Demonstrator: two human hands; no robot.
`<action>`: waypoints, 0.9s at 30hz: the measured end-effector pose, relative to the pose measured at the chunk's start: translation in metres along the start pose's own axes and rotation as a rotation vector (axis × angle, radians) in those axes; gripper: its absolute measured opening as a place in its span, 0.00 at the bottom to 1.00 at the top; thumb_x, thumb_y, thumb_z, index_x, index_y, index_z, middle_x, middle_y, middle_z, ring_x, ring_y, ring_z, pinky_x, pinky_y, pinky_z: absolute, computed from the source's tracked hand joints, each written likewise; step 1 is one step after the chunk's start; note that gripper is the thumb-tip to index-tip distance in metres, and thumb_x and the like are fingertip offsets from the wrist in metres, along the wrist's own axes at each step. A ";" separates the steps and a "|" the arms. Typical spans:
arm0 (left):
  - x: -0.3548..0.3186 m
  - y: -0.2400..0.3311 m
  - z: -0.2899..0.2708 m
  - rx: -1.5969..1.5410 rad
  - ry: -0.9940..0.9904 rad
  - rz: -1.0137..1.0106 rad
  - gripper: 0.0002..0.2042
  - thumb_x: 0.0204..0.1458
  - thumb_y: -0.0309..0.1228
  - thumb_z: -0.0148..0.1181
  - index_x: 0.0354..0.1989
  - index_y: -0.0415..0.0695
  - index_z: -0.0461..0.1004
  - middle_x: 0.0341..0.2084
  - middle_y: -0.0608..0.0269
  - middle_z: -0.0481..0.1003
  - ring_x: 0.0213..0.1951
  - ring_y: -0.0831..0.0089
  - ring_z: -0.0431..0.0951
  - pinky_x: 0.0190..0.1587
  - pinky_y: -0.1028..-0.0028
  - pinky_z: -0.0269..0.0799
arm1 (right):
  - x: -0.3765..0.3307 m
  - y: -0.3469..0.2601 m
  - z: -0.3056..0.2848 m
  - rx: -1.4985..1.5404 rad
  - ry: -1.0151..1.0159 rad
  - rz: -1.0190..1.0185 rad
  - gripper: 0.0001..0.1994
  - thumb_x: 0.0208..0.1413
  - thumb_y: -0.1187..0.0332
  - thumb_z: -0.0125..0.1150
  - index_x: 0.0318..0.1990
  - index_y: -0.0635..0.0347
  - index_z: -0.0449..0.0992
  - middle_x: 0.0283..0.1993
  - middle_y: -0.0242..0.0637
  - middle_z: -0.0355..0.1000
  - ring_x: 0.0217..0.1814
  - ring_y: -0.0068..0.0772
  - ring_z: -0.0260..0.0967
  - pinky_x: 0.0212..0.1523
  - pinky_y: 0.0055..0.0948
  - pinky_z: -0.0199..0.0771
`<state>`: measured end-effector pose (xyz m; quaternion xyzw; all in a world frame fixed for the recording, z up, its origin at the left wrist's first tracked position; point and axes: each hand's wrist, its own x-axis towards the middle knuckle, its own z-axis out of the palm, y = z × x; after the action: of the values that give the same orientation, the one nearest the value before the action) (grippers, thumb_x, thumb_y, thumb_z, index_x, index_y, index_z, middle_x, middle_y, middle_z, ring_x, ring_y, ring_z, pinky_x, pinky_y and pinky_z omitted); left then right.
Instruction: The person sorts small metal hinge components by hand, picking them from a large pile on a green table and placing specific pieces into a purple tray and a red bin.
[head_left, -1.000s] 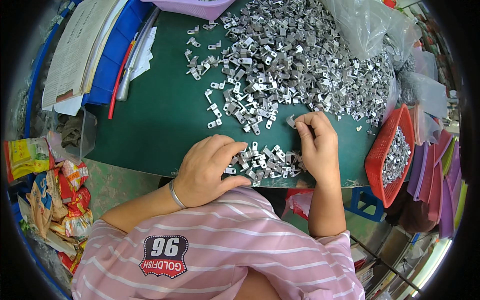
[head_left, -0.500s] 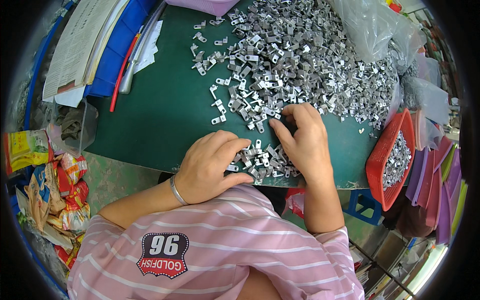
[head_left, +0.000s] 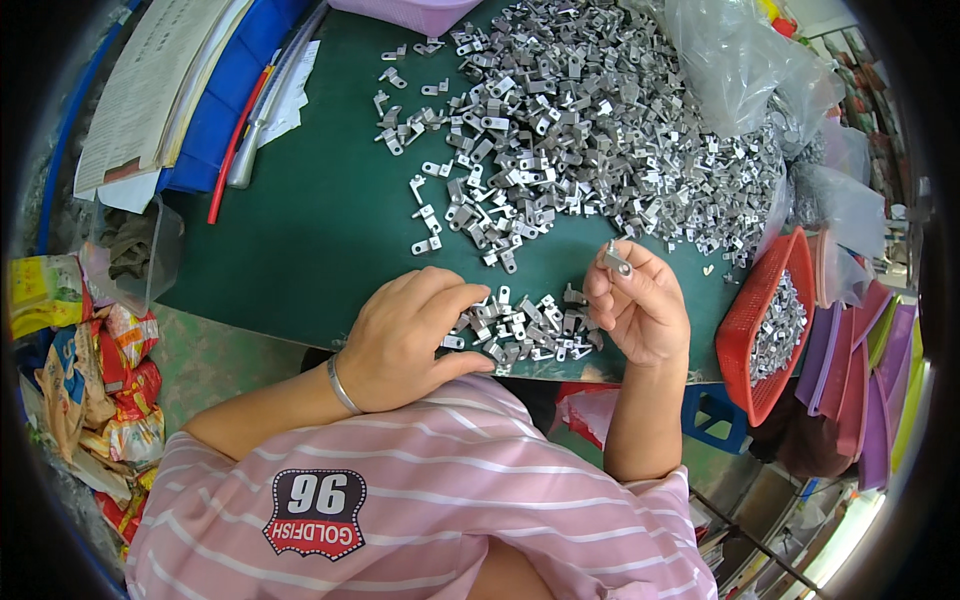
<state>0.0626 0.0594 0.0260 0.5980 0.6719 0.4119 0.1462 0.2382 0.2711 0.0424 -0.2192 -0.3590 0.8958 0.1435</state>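
The right hand (head_left: 640, 308) pinches one small bent metal bracket (head_left: 618, 262) between thumb and fingertips, seemingly held above the green bench (head_left: 290, 265). The bracket's long axis slants from far left to near right, its holed tab at the near end. From it, a small pile of brackets (head_left: 525, 325) lies left and closer to the person, between both hands. The left hand (head_left: 405, 325) is nearer that pile, its thumb and fingers apart and curved around the left edge; whether they press any piece, I cannot tell. The large heap of brackets (head_left: 600, 130) spreads beyond both hands; a red plastic basket (head_left: 733, 335) stands to the right.
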 end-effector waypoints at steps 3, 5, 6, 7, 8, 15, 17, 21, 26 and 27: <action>-0.001 0.000 0.000 -0.007 -0.005 -0.009 0.30 0.35 0.37 0.77 0.49 0.39 0.73 0.40 0.56 0.72 0.40 0.56 0.75 0.43 0.63 0.71 | -0.002 -0.001 -0.003 0.150 -0.054 0.042 0.09 0.63 0.72 0.55 0.45 0.70 0.74 0.34 0.44 0.75 0.29 0.28 0.71 0.23 0.23 0.72; 0.000 0.000 0.000 -0.003 -0.006 -0.010 0.30 0.35 0.37 0.77 0.49 0.39 0.73 0.40 0.56 0.72 0.40 0.56 0.75 0.43 0.63 0.71 | -0.003 -0.002 -0.005 0.166 -0.074 0.053 0.10 0.62 0.72 0.56 0.46 0.70 0.74 0.35 0.45 0.75 0.29 0.27 0.71 0.23 0.23 0.72; -0.001 0.000 0.000 0.000 -0.002 -0.011 0.30 0.35 0.37 0.77 0.49 0.40 0.73 0.40 0.56 0.72 0.40 0.56 0.75 0.43 0.63 0.71 | -0.003 -0.002 -0.006 0.177 -0.085 0.060 0.10 0.62 0.72 0.56 0.46 0.70 0.74 0.35 0.45 0.75 0.29 0.27 0.71 0.23 0.22 0.72; -0.001 0.000 0.000 0.002 0.001 -0.011 0.30 0.35 0.37 0.77 0.49 0.40 0.73 0.40 0.56 0.72 0.40 0.56 0.75 0.43 0.63 0.71 | -0.005 -0.004 -0.007 0.103 -0.061 0.046 0.09 0.61 0.73 0.57 0.44 0.70 0.75 0.36 0.44 0.75 0.30 0.27 0.72 0.25 0.23 0.72; -0.001 0.000 0.001 0.003 0.005 -0.010 0.30 0.35 0.37 0.77 0.49 0.40 0.73 0.40 0.56 0.72 0.40 0.56 0.75 0.43 0.63 0.71 | -0.008 -0.007 -0.008 0.028 -0.036 0.032 0.08 0.60 0.73 0.58 0.43 0.69 0.76 0.36 0.44 0.76 0.32 0.27 0.72 0.26 0.24 0.73; -0.002 -0.002 0.001 0.005 0.000 0.006 0.32 0.34 0.40 0.78 0.50 0.40 0.73 0.41 0.53 0.73 0.40 0.55 0.75 0.42 0.63 0.71 | -0.015 -0.018 0.013 -1.364 -0.136 -0.362 0.07 0.51 0.79 0.63 0.38 0.66 0.79 0.39 0.41 0.77 0.42 0.36 0.75 0.45 0.29 0.73; -0.002 -0.001 0.000 0.009 0.004 0.007 0.32 0.35 0.40 0.78 0.50 0.40 0.74 0.41 0.53 0.73 0.40 0.55 0.75 0.43 0.63 0.71 | -0.011 -0.016 0.018 -1.355 -0.144 -0.324 0.08 0.52 0.80 0.62 0.40 0.65 0.79 0.40 0.41 0.77 0.42 0.36 0.75 0.43 0.30 0.74; -0.002 0.000 0.000 0.008 0.001 -0.004 0.31 0.35 0.36 0.76 0.50 0.39 0.73 0.41 0.56 0.72 0.41 0.56 0.75 0.44 0.62 0.71 | 0.025 0.010 0.033 -1.628 0.090 -0.729 0.12 0.50 0.79 0.64 0.43 0.60 0.79 0.36 0.42 0.73 0.38 0.47 0.72 0.39 0.39 0.73; -0.001 -0.001 -0.001 -0.010 0.019 0.017 0.31 0.34 0.36 0.76 0.50 0.39 0.73 0.41 0.55 0.72 0.41 0.56 0.75 0.44 0.62 0.71 | 0.041 0.021 0.035 -1.701 0.165 -0.850 0.08 0.50 0.79 0.64 0.38 0.63 0.75 0.38 0.43 0.72 0.38 0.48 0.71 0.39 0.41 0.73; -0.001 0.000 -0.001 -0.016 0.016 0.015 0.31 0.35 0.36 0.76 0.50 0.39 0.73 0.41 0.55 0.72 0.41 0.56 0.75 0.44 0.62 0.71 | 0.040 0.020 0.033 -1.723 0.160 -0.891 0.08 0.50 0.79 0.64 0.37 0.63 0.74 0.38 0.43 0.72 0.38 0.49 0.71 0.39 0.41 0.73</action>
<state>0.0621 0.0580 0.0256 0.5984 0.6653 0.4230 0.1426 0.1857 0.2546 0.0380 -0.1533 -0.9307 0.1721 0.2839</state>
